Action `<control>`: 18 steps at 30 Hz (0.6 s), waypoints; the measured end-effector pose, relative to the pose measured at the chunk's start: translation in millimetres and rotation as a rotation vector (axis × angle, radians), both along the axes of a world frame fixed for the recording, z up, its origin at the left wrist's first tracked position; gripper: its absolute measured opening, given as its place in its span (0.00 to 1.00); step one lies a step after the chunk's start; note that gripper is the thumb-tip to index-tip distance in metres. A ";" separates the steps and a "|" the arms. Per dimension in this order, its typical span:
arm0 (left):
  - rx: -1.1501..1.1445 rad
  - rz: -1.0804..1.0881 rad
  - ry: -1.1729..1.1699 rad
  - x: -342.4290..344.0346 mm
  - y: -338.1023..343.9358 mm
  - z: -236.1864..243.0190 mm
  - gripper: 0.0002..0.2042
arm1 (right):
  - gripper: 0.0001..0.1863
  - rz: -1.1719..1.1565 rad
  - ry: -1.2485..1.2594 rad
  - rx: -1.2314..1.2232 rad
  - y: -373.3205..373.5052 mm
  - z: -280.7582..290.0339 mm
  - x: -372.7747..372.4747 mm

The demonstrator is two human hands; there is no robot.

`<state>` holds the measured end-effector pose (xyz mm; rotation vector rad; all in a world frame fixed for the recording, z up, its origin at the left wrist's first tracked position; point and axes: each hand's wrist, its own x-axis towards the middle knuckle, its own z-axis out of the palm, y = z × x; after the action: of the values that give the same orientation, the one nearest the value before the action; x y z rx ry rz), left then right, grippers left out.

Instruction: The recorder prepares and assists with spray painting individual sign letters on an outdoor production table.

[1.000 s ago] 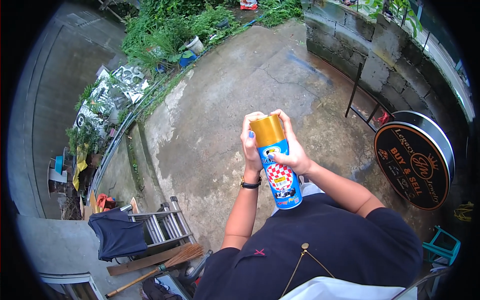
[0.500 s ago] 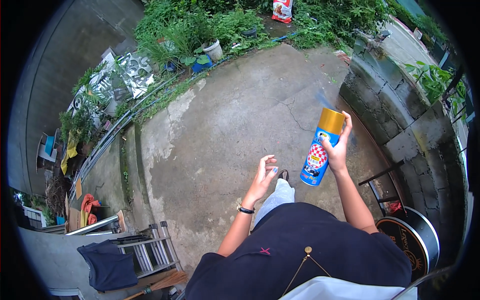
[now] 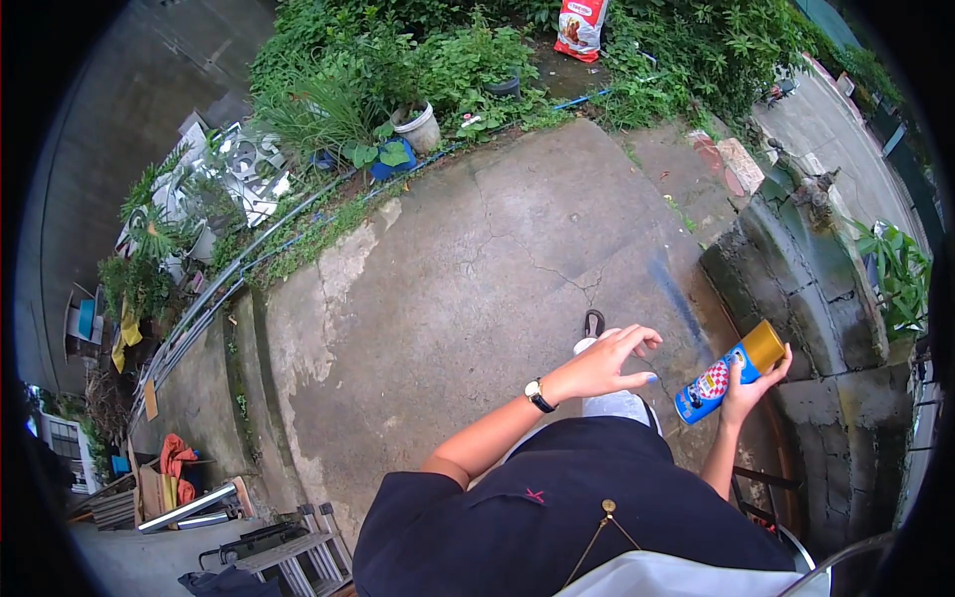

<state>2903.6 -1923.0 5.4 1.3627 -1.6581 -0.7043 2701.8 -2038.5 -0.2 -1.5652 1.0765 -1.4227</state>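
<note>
My right hand (image 3: pixel 748 383) grips a blue spray can (image 3: pixel 726 373) with a gold cap, held tilted out to my right, beside a low concrete wall (image 3: pixel 796 279). My left hand (image 3: pixel 607 360) is empty, fingers spread, hovering in front of me above the cracked concrete ground (image 3: pixel 477 289). A black watch (image 3: pixel 538 395) sits on the left wrist. The two hands are apart, with the can well to the right of the left hand.
Green plants and a white pot (image 3: pixel 420 126) line the far edge of the concrete. A red-and-white bag (image 3: pixel 580 25) stands at the top. Metal scrap (image 3: pixel 234 164) lies at far left, a ladder (image 3: pixel 288 547) at lower left.
The can was held in both hands in front of me, then left in the right hand alone. It has now swung down and out to the right while the left hand opened.
</note>
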 end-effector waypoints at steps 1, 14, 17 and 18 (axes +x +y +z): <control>0.033 0.000 0.012 24.9 -26.6 -4.2 0.21 | 0.40 0.017 0.005 -0.023 -28.2 -5.7 27.7; 0.121 0.446 0.239 359.2 -280.9 24.2 0.28 | 0.44 0.794 0.163 -0.265 -316.9 16.2 443.5; -0.011 0.459 0.281 441.7 -330.9 9.2 0.30 | 0.45 0.958 0.207 -0.479 -363.8 -2.6 533.1; -0.029 0.461 0.272 469.6 -348.7 4.9 0.31 | 0.45 1.023 0.210 -0.456 -379.6 -8.2 562.3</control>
<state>3373.2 -2271.7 10.3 1.4844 -1.0833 -0.5591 3264.1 -2418.1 -8.3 -2.1515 -0.0623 -0.7960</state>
